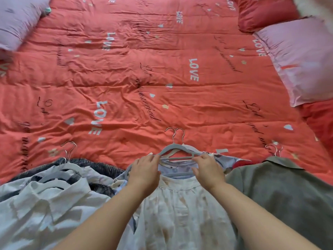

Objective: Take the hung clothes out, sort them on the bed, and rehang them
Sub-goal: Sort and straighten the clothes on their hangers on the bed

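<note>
Hangers at the centre of it. A grey hanger (pixel 169 149) with a paler one tucked under it lies atop the middle pile at the near edge of the bed, the two metal hooks (pixel 175 135) pointing away across the red quilt (pixel 162 69). A cream blouse (pixel 180 204) is on top here, with a blue patterned garment (pixel 219 159) peeking out beneath it.

Both hands are on that grey hanger. The left hand (pixel 144 170) has its fingers close together and laid along the hanger's left shoulder; I can't tell whether they hook underneath. The right hand (pixel 210 168) is bent, thumb and fingers pinching at the hanger's right end, just where the neckline sits.

Flanking piles: white shirts (pixel 45 204) on white hangers to the left over a dark striped piece, and an olive shirt (pixel 279 192) to the right. Both nearly touch the middle stack. Lilac pillows (pixel 297 60) and a red pillow (pixel 261 11) sit well off at the far corners.

Now the danger, as I read it: those two hooks lie side by side, almost crossing. Lift one hanger and the other could snag and drag along. The blouse looks thin and slippery, so an uneven pull could slide it off one shoulder. And with the piles so close, a sideways tug may muddle the sorting.
</note>
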### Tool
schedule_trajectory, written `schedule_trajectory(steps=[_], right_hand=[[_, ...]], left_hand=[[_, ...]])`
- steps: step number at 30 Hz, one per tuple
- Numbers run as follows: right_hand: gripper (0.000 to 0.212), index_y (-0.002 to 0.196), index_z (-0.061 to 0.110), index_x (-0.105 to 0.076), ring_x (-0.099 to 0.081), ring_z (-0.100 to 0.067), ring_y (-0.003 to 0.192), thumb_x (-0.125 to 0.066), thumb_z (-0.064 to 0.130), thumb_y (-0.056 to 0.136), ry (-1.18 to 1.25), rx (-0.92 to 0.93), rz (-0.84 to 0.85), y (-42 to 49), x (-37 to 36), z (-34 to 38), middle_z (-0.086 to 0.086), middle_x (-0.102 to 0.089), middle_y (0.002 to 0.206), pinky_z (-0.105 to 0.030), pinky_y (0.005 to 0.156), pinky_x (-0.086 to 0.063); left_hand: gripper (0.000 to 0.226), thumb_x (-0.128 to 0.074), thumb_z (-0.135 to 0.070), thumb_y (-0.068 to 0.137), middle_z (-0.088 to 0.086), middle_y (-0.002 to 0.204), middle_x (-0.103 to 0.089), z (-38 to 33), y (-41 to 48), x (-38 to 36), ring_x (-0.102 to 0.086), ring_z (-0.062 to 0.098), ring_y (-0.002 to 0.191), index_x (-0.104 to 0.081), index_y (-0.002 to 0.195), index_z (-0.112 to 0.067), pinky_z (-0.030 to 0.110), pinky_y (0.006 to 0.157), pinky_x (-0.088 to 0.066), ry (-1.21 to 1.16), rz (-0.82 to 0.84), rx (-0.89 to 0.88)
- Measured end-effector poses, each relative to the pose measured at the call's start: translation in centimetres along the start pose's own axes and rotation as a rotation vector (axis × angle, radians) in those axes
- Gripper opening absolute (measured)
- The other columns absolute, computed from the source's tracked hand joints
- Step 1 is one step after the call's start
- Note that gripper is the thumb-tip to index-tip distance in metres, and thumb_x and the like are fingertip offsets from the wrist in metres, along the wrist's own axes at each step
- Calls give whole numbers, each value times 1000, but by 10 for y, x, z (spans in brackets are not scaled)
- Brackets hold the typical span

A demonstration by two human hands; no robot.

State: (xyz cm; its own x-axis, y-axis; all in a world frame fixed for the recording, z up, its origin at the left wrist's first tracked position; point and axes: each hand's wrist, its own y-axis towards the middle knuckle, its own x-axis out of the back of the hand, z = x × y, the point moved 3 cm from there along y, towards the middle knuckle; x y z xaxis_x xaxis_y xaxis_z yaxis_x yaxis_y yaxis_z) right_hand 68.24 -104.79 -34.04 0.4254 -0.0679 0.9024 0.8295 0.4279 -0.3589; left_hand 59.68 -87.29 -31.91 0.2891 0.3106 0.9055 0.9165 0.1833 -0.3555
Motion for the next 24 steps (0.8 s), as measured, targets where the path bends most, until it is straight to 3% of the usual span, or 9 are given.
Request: schedule_trajectory(steps=[9,15,17,24], right_hand=[[47,132,11,-41,-42,-26,119,-51,36,93,-35,-51,-66,100,-66,-17,-7,-47,128,-32,99,-30],[38,119,11,-53,-46,-29,114,-58,33,89,-56,-81,-64,127,-81,-33,-11,-51,121,-35,94,-35],[33,116,9,-56,-47,-32,112,-60,27,88,-36,-73,-43,131,-77,-33,-13,-52,118,-37,92,-38],[16,96,-2,-64,-54,-40,89,-62,4,81,169,212,-186,108,-45,-9,-23,-55,96,-44,78,-42]], left_hand=[[62,-42,-34,96,5,147,-32,19,91,-69,-30,22,134,-17,146,-8,34,110,-20,11,38,55],[44,-40,-30,97,3,127,-49,17,109,-96,-45,25,117,-35,138,-15,35,93,-32,18,50,6],[48,-40,-23,96,2,130,-48,17,108,-101,-45,25,117,-30,142,-16,34,92,-33,-23,33,-2],[57,-41,-20,97,8,135,-48,21,90,-70,-45,27,121,-17,148,-11,36,95,-33,-152,-73,14]])
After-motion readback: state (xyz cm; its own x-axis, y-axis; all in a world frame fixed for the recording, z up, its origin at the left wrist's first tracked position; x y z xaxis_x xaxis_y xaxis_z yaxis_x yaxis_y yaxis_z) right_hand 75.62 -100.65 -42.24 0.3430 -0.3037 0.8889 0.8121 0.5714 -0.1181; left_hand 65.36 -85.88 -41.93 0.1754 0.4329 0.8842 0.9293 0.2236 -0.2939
